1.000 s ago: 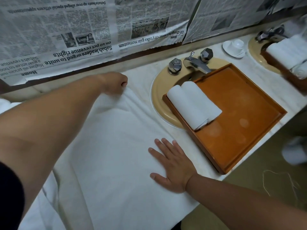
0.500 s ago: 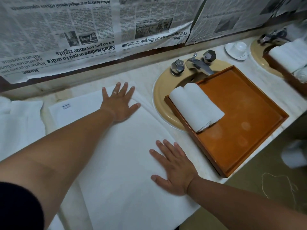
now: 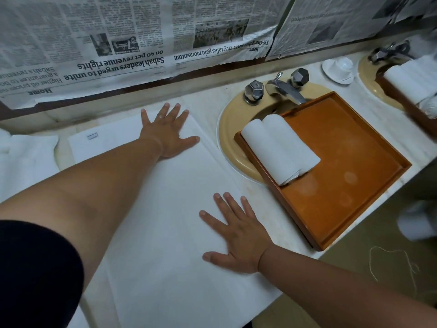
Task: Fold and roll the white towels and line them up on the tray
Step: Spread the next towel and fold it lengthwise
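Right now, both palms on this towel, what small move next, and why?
Probably fold one long edge inward: the white towel lies flat under the left hand and right hand, not yet rolled like the two rolled towels in the wooden tray.

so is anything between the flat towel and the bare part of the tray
Nothing visible blocks it. The flat towel lies under the left hand and right hand, beside the wooden tray. Two rolled towels fill the tray's end nearest it; the floor beyond them is bare. Only the low rim needs clearing.
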